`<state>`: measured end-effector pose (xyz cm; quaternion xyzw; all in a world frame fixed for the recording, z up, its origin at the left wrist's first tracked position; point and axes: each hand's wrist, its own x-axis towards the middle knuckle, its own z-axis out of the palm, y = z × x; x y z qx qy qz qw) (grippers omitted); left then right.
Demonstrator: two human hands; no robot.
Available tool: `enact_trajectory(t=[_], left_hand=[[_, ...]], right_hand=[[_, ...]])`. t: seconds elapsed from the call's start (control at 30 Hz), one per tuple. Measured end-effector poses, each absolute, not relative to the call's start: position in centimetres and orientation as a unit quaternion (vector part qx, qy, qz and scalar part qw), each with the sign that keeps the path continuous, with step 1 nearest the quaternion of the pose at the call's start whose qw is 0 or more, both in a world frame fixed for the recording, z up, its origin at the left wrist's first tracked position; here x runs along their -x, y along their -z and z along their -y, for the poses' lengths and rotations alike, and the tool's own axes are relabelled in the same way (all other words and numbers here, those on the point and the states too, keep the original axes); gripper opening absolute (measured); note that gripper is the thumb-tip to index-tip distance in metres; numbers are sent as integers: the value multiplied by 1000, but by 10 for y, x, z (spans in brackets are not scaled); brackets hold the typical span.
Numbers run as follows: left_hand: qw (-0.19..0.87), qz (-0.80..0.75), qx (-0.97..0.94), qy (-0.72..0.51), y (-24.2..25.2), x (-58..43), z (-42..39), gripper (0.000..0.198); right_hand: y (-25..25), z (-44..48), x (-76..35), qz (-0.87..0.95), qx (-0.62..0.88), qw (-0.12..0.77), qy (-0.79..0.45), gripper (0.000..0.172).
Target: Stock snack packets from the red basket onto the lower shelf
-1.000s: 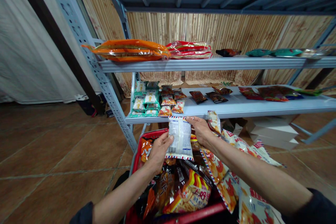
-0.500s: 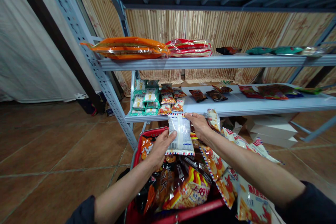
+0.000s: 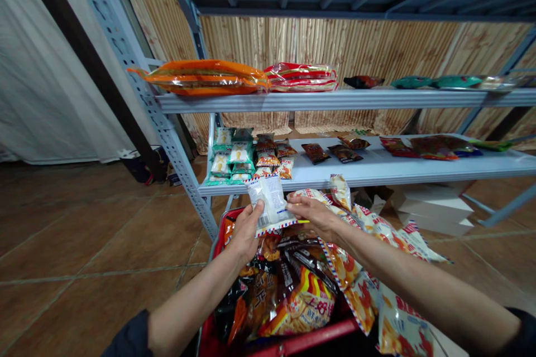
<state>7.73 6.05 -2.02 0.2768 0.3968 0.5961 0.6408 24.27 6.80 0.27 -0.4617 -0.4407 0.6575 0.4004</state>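
Observation:
In the head view, a small white snack bag (image 3: pixel 272 201) with a red-and-blue striped edge is tilted above the basket, its printed back toward me. My left hand (image 3: pixel 246 233) grips its left side, thumb flat on the front. At the bag's right edge, the fingers of my right hand (image 3: pixel 316 216) are closed against it. Below is a red basket (image 3: pixel 312 339) filled with snack bags, among them a yellow-and-red one (image 3: pixel 307 304) and dark ones. Similar white-and-orange bags (image 3: pixel 404 318) lie over the basket's right side, partly under my right forearm.
On the lower shelf (image 3: pixel 335 172) stand stacked green-and-white packs (image 3: pixel 240 152) and small orange-and-white bags (image 3: pixel 268 159). Dark and red packets lie farther right. The upper shelf (image 3: pixel 293 101) carries large orange bags (image 3: pixel 205 78). A metal post (image 3: pixel 176 148) rises at left; white boxes (image 3: pixel 431 209) sit below.
The snack bag has shifted left and tilted, with my left hand moving along. My right hand has dropped from its top corner to its right edge.

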Motion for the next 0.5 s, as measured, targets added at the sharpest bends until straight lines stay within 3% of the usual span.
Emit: enact_trajectory(t=[0.3, 0.5], left_hand=[[653, -376, -279, -596, 23, -76, -61, 35], [657, -356, -289, -599, 27, -71, -60, 33]], right_hand=[[6, -64, -241, 415, 439, 394, -693, 28], [4, -65, -242, 428, 426, 375, -704, 31]])
